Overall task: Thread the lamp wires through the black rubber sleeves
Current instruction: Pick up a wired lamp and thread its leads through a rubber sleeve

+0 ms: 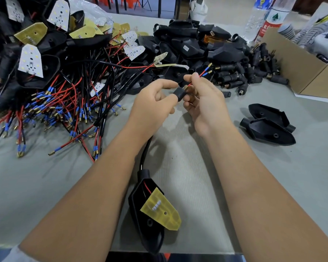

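There, above the middle of the grey worktop point(45, 186), the left hand point(151, 104) pinched a black rubber sleeve point(180, 93) with a brass threaded end. The right hand point(203, 103) gripped the red lamp wires point(196, 77) emerging from it toward the far right. Near, between the forearms, lay a lamp housing point(150, 214).

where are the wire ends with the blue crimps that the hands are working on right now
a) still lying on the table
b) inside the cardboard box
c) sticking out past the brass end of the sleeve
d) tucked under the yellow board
c: the red wires run out past the brass end of the black rubber sleeve, pinched by the right hand, while the left hand holds the sleeve.
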`<state>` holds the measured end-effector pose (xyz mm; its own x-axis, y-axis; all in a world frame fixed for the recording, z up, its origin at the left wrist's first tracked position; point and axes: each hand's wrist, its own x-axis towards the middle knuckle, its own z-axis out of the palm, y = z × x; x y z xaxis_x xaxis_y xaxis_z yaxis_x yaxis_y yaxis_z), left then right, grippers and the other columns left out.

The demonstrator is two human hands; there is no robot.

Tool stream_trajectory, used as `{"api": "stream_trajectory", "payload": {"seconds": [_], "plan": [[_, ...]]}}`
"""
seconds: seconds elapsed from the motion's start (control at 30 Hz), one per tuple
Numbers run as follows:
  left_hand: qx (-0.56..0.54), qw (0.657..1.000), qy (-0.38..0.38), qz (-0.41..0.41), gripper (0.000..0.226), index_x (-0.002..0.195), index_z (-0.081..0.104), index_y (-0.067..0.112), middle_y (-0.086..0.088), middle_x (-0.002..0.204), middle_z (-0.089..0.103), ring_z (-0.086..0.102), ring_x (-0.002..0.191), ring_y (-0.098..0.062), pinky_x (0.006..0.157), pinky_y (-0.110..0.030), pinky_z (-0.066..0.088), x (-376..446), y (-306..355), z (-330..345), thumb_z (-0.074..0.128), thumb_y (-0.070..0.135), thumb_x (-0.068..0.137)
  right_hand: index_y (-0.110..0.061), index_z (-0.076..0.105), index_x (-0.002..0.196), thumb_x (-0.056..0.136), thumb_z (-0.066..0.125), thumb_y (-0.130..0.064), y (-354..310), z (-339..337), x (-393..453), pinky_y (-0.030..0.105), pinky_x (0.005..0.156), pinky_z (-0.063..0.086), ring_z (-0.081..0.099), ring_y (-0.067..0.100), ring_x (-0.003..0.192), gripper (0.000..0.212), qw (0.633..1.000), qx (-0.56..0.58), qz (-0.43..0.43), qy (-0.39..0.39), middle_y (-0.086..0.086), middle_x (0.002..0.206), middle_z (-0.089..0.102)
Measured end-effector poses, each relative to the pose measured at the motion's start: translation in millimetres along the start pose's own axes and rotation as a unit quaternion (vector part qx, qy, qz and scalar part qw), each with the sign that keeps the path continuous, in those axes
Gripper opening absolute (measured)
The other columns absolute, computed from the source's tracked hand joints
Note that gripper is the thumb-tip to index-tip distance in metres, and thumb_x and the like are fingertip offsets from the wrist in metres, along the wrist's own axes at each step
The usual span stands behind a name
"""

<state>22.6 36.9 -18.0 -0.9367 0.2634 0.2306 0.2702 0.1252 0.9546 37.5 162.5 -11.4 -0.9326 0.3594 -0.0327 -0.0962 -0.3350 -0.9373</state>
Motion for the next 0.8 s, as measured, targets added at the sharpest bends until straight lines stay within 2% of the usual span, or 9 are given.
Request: {"api": "stream_trajectory", "payload": {"seconds": [0.07, 0.13, 0.17, 0.37, 0.5, 0.57, 0.63, 0.7, 0.8], "plan": [[-0.016, 1.000, -0.018, -0.020, 0.033, 0.104, 0.065, 0.025, -0.008, 0.063, 0.058, 0.055, 0.055, -0.010, 0.057, -0.028, 0.047, -0.3, 0.4, -0.9, 0.050, 0.021, 0.076, -0.013, 0.069, 0.089, 0.101, 0.054, -0.024, 0.5, 0.0, 0.1, 0.019, 0.054, 0.043, 0.050, 0.006, 0.055, 0.022, 1.000, 0.001, -0.003, 0.002, -0.004, 0.066, 0.054], [-0.022, 0.999, -0.030, -0.034, 0.036, 0.103, 0.066, 0.024, 0.010, 0.056, 0.054, 0.052, 0.051, -0.010, 0.052, -0.025, 0.042, 0.4, -0.3, -1.9, 0.046, 0.019, 0.073, -0.012, 0.068, 0.089, 0.101, 0.054, -0.025, 0.8, -0.6, 0.2, 0.019, 0.053, 0.044, 0.051, 0.006, 0.053, 0.022, 1.000, 0.014, -0.005, 0.011, -0.004, 0.063, 0.054], [-0.020, 0.998, -0.037, -0.037, 0.036, 0.101, 0.067, 0.023, 0.012, 0.054, 0.053, 0.050, 0.050, -0.010, 0.052, -0.026, 0.041, 1.0, -1.1, -2.3, 0.045, 0.018, 0.073, -0.012, 0.067, 0.089, 0.102, 0.054, -0.025, 0.8, -1.1, 0.5, 0.018, 0.053, 0.044, 0.051, 0.006, 0.053, 0.022, 1.000, 0.024, -0.006, 0.016, -0.003, 0.063, 0.053], [-0.045, 0.996, -0.063, -0.044, 0.034, 0.092, 0.068, 0.025, 0.008, 0.054, 0.052, 0.047, 0.051, -0.010, 0.052, -0.026, 0.037, 2.5, -1.4, -2.2, 0.043, 0.014, 0.072, -0.013, 0.065, 0.087, 0.102, 0.052, -0.026, 0.4, -2.4, 2.0, 0.018, 0.054, 0.047, 0.054, 0.007, 0.055, 0.023, 0.997, 0.068, -0.003, 0.048, 0.000, 0.066, 0.055], [0.026, 0.997, -0.057, 0.038, 0.028, 0.114, 0.061, 0.028, -0.009, 0.070, 0.065, 0.051, 0.061, -0.021, 0.064, -0.029, 0.046, -0.4, -4.7, -3.4, 0.059, 0.013, 0.091, -0.016, 0.061, 0.082, 0.097, 0.061, -0.020, -3.9, -4.5, 3.8, 0.019, 0.060, 0.050, 0.055, 0.008, 0.061, 0.016, 0.996, 0.076, 0.024, 0.028, -0.001, 0.072, 0.058], [0.045, 0.996, -0.046, 0.063, 0.032, 0.122, 0.059, 0.024, -0.018, 0.078, 0.066, 0.047, 0.059, -0.014, 0.060, -0.020, 0.042, -0.3, -7.4, -3.4, 0.063, 0.012, 0.092, -0.016, 0.064, 0.085, 0.094, 0.064, -0.015, -5.1, -6.2, 4.2, 0.019, 0.061, 0.049, 0.056, 0.007, 0.063, 0.009, 0.998, 0.060, 0.036, 0.001, -0.003, 0.072, 0.061], [0.041, 0.996, -0.028, 0.072, 0.036, 0.125, 0.057, 0.021, -0.015, 0.076, 0.066, 0.047, 0.058, -0.006, 0.061, -0.016, 0.042, 0.2, -8.4, -3.6, 0.066, 0.012, 0.091, -0.015, 0.066, 0.092, 0.093, 0.064, -0.011, -5.8, -7.1, 3.9, 0.021, 0.063, 0.049, 0.057, 0.007, 0.063, 0.004, 0.999, 0.028, 0.037, -0.026, -0.005, 0.070, 0.063], [0.034, 0.996, -0.019, 0.078, 0.039, 0.125, 0.056, 0.019, -0.004, 0.072, 0.068, 0.051, 0.060, -0.007, 0.064, -0.017, 0.043, -0.2, -8.1, -3.7, 0.068, 0.012, 0.089, -0.013, 0.065, 0.098, 0.095, 0.060, -0.010, -6.1, -6.1, 2.9, 0.021, 0.066, 0.049, 0.057, 0.003, 0.057, 0.007, 0.998, -0.009, 0.032, -0.059, -0.008, 0.066, 0.063], [0.047, 0.997, -0.003, 0.065, 0.026, 0.114, 0.060, 0.018, 0.003, 0.074, 0.071, 0.060, 0.067, -0.011, 0.071, -0.024, 0.048, 0.1, -7.1, -2.3, 0.068, 0.016, 0.089, -0.012, 0.063, 0.098, 0.098, 0.056, -0.008, -4.0, -2.9, 1.7, 0.021, 0.064, 0.051, 0.060, 0.005, 0.060, 0.008, 0.997, -0.033, 0.017, -0.073, 0.001, 0.079, 0.065]]}}
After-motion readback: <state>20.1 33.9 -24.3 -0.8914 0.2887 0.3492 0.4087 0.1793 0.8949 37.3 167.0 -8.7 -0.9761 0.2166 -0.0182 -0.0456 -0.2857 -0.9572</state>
